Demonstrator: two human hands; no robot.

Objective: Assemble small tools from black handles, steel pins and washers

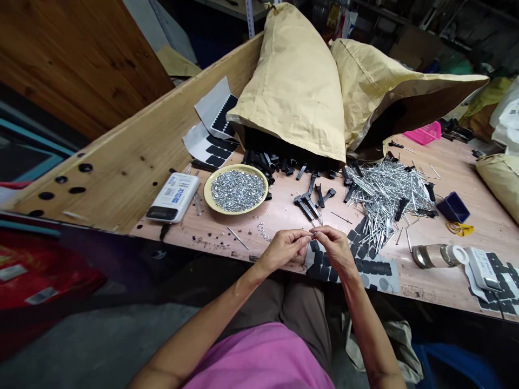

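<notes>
While working at the near edge of the desk (284, 213), two hands close together: left hand (284, 249) and right hand (334, 249), fingertips (314, 231) meeting on a small dark piece (312, 232), too small to identify from the head view. Both hands joined there, pinching with the tips only, palms apart and turned slightly toward each other.

For a piece this small, a light, steady pinch works best: tips square on the piece, wrists loose, slow finger movements. Best kept low over the sheet of black rubber pads (377, 267) lying just under the right hand, for an easy recovery after any slip. Plenty of bare desk left for the forearms, away from the sharp ends nearby.

Just beyond the hands, black plastic parts (310, 200), and to the right a heap of silver pins (389, 197). To the left, small silver rings (263, 231) scattered near a loose pin (238, 237). Further left, a yellow plate (206, 186) heaped with tiny nuts (237, 190), beside a white labelled box (173, 197). Along the far side, two tan paper sacks (294, 81) (405, 86), black parts (263, 162) spilling from the left one. Off to the right, a blue box (453, 208) and a glass jar (438, 255).
</notes>
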